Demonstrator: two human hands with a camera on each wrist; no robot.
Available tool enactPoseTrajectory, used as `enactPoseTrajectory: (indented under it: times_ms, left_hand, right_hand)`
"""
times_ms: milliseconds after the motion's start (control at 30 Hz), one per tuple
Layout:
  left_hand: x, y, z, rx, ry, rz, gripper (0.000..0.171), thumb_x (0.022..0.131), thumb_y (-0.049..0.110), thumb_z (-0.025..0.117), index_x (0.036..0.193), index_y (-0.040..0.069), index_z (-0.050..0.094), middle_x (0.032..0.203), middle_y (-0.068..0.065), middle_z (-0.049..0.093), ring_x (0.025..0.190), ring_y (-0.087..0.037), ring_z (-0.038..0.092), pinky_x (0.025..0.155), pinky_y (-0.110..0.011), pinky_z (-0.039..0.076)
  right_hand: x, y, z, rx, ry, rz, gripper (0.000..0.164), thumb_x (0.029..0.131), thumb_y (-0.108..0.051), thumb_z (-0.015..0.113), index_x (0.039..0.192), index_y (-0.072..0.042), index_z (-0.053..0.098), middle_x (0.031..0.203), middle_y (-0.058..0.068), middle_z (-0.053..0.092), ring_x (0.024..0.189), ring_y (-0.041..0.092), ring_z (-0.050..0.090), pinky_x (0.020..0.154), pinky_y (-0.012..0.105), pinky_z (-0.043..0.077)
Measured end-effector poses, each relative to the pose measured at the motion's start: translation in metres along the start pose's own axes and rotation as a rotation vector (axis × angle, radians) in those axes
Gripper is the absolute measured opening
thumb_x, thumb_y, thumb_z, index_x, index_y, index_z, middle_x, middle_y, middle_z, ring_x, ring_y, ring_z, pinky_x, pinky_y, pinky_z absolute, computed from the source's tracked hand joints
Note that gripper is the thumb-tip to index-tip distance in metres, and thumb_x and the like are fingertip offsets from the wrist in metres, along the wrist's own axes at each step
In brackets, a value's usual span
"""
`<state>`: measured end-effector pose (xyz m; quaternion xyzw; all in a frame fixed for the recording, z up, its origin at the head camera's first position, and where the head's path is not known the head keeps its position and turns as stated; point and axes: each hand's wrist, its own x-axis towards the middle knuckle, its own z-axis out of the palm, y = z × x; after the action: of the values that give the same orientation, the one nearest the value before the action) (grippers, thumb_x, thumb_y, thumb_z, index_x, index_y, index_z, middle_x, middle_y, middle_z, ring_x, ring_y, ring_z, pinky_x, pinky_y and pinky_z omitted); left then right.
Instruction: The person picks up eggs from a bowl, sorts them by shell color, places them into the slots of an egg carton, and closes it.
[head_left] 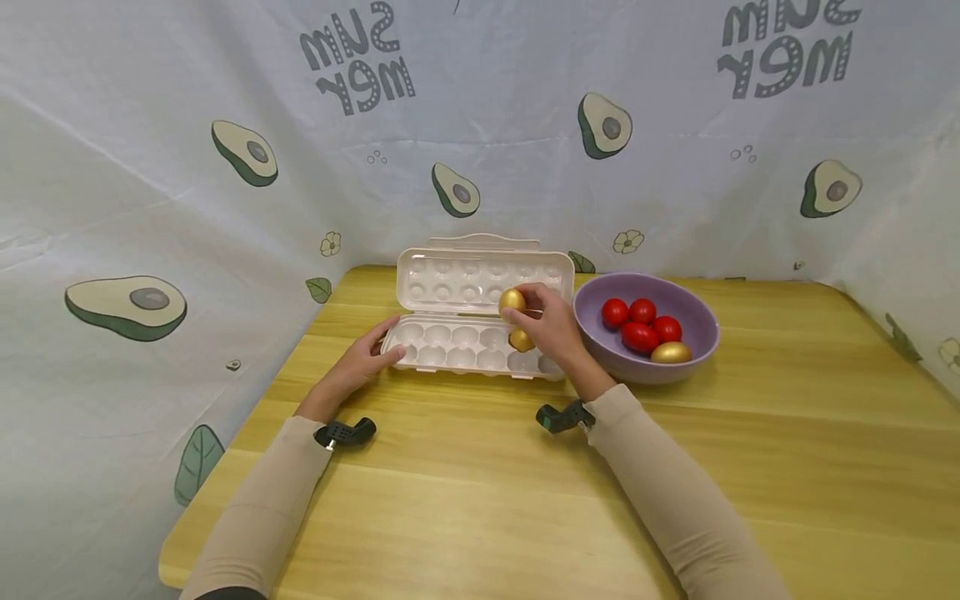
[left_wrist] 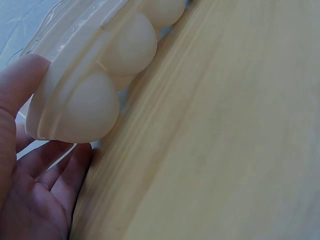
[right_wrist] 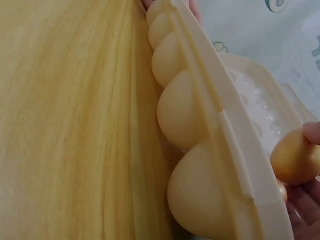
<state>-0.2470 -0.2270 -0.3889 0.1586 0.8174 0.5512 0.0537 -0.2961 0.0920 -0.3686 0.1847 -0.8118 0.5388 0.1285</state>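
Observation:
A cream plastic egg carton [head_left: 461,357] lies on the table with its lid raised at the back. My left hand [head_left: 358,367] grips its left end; in the left wrist view the thumb [left_wrist: 22,80] lies at the rim and the fingers [left_wrist: 60,175] reach round the end cup. Over the right part of the carton, my right hand [head_left: 553,327] pinches a gold egg [head_left: 512,301] between thumb and fingers. Just below it, another gold egg [head_left: 521,340] sits in the carton, partly hidden by the hand. The right wrist view shows the held egg [right_wrist: 295,159] beyond the carton's front rim.
To the right of the carton stands a purple bowl [head_left: 647,372] holding several red eggs [head_left: 640,337] and one gold egg [head_left: 671,352]. The wooden table [head_left: 450,492] runs back to a white curtain [head_left: 517,192] printed with avocados.

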Motion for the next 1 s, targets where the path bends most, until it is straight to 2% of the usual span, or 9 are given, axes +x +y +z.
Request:
enactPoseTrajectory:
  times_ms: [133, 267, 433, 500, 667, 733, 833, 1000]
  left_hand:
    - [0.001, 0.0, 0.002, -0.01, -0.003, 0.001, 0.065, 0.091, 0.019, 0.054, 0.144, 0.007, 0.019, 0.148, -0.009, 0.016, 0.133, -0.026, 0.018, 0.107, -0.043, 0.017]
    - [0.006, -0.013, 0.002, -0.013, 0.015, -0.013, 0.066, 0.09, 0.023, 0.056, 0.144, 0.013, 0.02, 0.148, -0.005, 0.018, 0.132, -0.023, 0.023, 0.106, -0.042, 0.02]
    - [0.01, -0.025, -0.001, 0.039, 0.037, -0.012, 0.067, 0.089, 0.03, 0.057, 0.144, 0.019, 0.022, 0.148, -0.004, 0.02, 0.13, -0.023, 0.027, 0.105, -0.042, 0.023]
    - [0.009, -0.023, -0.002, 0.04, 0.029, -0.005, 0.066, 0.089, 0.03, 0.057, 0.144, 0.02, 0.021, 0.148, -0.005, 0.019, 0.131, -0.024, 0.025, 0.106, -0.043, 0.022]
    - [0.001, 0.0, -0.002, 0.018, 0.0, -0.007, 0.065, 0.091, 0.022, 0.054, 0.145, 0.013, 0.019, 0.148, -0.01, 0.016, 0.133, -0.026, 0.018, 0.107, -0.044, 0.017]
    - [-0.002, 0.008, -0.002, 0.02, -0.003, -0.007, 0.064, 0.091, 0.019, 0.053, 0.144, 0.009, 0.018, 0.148, -0.012, 0.015, 0.133, -0.028, 0.017, 0.107, -0.045, 0.017]
    - [-0.001, 0.008, -0.001, 0.037, -0.003, -0.002, 0.065, 0.091, 0.019, 0.053, 0.144, 0.008, 0.018, 0.148, -0.013, 0.015, 0.134, -0.028, 0.017, 0.107, -0.045, 0.016]
    - [-0.002, 0.005, 0.001, 0.038, -0.005, 0.003, 0.065, 0.091, 0.018, 0.054, 0.144, 0.006, 0.018, 0.148, -0.013, 0.015, 0.133, -0.029, 0.017, 0.107, -0.045, 0.017]
  right_hand:
    - [-0.002, 0.0, 0.001, -0.05, 0.002, -0.005, 0.043, 0.078, -0.028, 0.071, 0.115, -0.01, 0.056, 0.106, 0.006, 0.061, 0.092, 0.019, 0.059, 0.082, 0.032, 0.048]
    - [-0.003, 0.002, 0.005, -0.036, -0.015, -0.024, 0.043, 0.078, -0.027, 0.071, 0.115, -0.011, 0.056, 0.107, 0.006, 0.062, 0.094, 0.017, 0.059, 0.083, 0.03, 0.048]
    - [-0.006, 0.004, 0.01, -0.022, -0.046, -0.049, 0.04, 0.078, -0.028, 0.071, 0.113, -0.015, 0.057, 0.106, 0.002, 0.062, 0.094, 0.015, 0.06, 0.081, 0.029, 0.049]
    - [-0.007, 0.004, 0.011, -0.028, -0.058, -0.064, 0.039, 0.078, -0.029, 0.07, 0.113, -0.017, 0.057, 0.105, 0.0, 0.062, 0.092, 0.014, 0.06, 0.079, 0.029, 0.05]
    - [-0.01, -0.006, 0.01, -0.005, -0.103, -0.097, 0.038, 0.08, -0.021, 0.069, 0.114, -0.011, 0.056, 0.105, 0.005, 0.06, 0.094, 0.02, 0.058, 0.077, 0.032, 0.051]
    - [-0.01, -0.006, 0.01, -0.04, -0.108, -0.089, 0.038, 0.08, -0.023, 0.069, 0.115, -0.013, 0.056, 0.106, 0.004, 0.06, 0.095, 0.019, 0.058, 0.076, 0.031, 0.051]
    - [-0.007, 0.004, 0.011, -0.119, -0.105, -0.081, 0.039, 0.079, -0.028, 0.07, 0.115, -0.019, 0.057, 0.106, -0.001, 0.061, 0.095, 0.014, 0.058, 0.076, 0.027, 0.051]
    - [-0.011, 0.004, 0.01, -0.203, -0.125, -0.075, 0.041, 0.079, -0.029, 0.07, 0.116, -0.019, 0.057, 0.107, -0.001, 0.061, 0.096, 0.014, 0.058, 0.081, 0.028, 0.049]
